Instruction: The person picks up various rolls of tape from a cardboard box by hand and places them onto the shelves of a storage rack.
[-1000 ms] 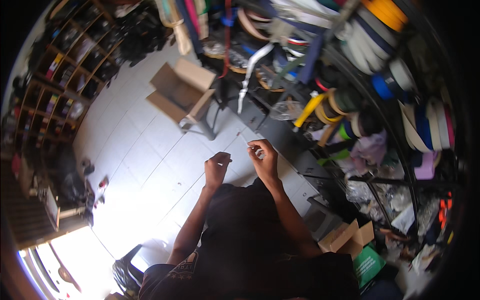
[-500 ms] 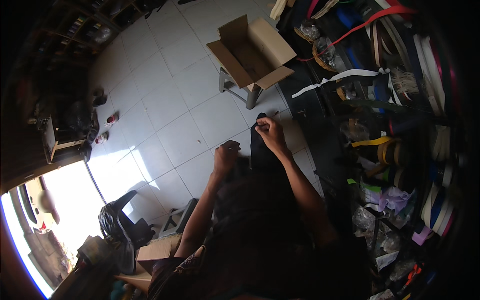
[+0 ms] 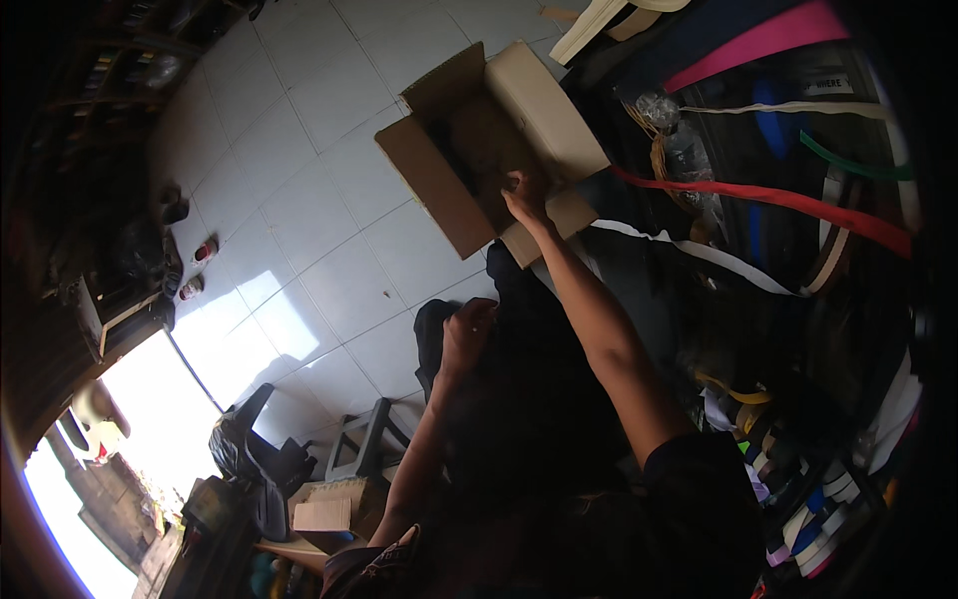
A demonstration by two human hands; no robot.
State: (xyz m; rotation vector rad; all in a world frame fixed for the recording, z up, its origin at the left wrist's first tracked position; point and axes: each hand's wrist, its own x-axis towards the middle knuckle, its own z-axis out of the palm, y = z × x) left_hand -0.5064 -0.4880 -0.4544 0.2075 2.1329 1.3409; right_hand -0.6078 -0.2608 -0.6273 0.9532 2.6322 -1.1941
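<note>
An open cardboard box (image 3: 427,185) with its flaps spread stands in front of me. My right hand (image 3: 526,198) reaches over its near end, fingers curled together; whatever they may hold is too small or hidden to make out. Dark clothing covers my legs, and just above it my left hand (image 3: 467,334) is closed, thumb against fingers. Its contents, if any, cannot be made out either. The bottom of the box lies in shadow.
Ribbons and straps hang along the right, among them a red strap (image 3: 768,196) and a white strap (image 3: 699,250) close to my right arm. At the lower left are a grey plastic stool (image 3: 357,439), a black bag (image 3: 235,444) and a smaller cardboard box (image 3: 324,514).
My right hand has gone from above my lap forward to the box. My left hand stays near my lap. The view has shifted, and the box appears larger and closer.
</note>
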